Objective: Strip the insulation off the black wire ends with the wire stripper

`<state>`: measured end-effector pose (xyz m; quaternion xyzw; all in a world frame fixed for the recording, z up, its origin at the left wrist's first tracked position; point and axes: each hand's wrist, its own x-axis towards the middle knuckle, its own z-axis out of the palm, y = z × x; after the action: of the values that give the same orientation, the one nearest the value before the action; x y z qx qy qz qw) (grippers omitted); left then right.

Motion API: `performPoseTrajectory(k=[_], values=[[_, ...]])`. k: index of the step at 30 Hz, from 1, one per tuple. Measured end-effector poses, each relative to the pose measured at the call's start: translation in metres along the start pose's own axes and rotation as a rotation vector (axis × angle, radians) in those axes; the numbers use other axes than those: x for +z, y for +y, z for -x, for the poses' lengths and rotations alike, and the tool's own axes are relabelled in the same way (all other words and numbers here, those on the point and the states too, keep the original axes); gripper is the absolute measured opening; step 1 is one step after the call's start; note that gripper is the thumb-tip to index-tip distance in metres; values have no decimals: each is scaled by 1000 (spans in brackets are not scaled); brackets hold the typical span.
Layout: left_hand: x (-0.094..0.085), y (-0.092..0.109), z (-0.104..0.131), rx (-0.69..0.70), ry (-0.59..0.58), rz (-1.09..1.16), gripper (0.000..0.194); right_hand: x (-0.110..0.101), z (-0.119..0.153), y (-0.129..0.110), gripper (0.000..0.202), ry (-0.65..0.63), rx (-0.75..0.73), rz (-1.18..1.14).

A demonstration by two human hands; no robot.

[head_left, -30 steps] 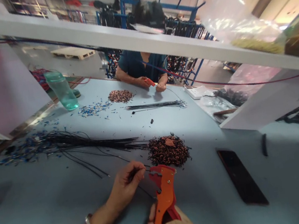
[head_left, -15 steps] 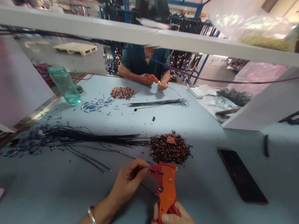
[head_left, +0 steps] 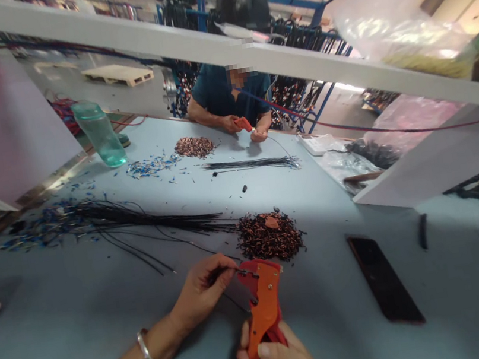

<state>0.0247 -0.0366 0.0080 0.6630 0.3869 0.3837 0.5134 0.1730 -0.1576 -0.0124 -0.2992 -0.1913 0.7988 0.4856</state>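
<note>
My right hand point(head_left: 279, 356) is wrapped round the handles of an orange and red wire stripper point(head_left: 266, 295), its jaws pointing up and to the left. Between thumb and fingers, my left hand point(head_left: 206, 286) pinches a thin black wire point(head_left: 235, 303) whose end sits at the stripper's jaws. Just beyond the tool lies a heap of short black and copper-coloured scraps point(head_left: 270, 238). To the left of that heap stretches a bundle of black wires point(head_left: 150, 217), with small blue-ended pieces point(head_left: 44, 227) at its far left end.
A dark phone point(head_left: 384, 278) lies on the table to the right. A green bottle point(head_left: 100, 134) stands at the back left. Across the table, a person point(head_left: 232, 99) holds another orange tool near more wires point(head_left: 250, 164). A white beam point(head_left: 145, 31) crosses above.
The stripper's handles have tilted slightly left, with its jaws still at the wire's end. Both hands keep their grips. The whole view has shifted a little.
</note>
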Motion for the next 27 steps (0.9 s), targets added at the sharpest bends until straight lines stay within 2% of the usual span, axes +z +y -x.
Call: performPoseTrajectory(k=[7, 17, 27], values=[[-1, -1, 0, -19, 11, 36, 17, 0, 3, -11, 41, 4, -16, 95], [0, -2, 1, 59, -45, 70, 17, -4, 3, -10, 39, -35, 33, 103], [0, -4, 5, 141, 25, 9, 13, -9, 4, -7, 44, 5, -18, 180]])
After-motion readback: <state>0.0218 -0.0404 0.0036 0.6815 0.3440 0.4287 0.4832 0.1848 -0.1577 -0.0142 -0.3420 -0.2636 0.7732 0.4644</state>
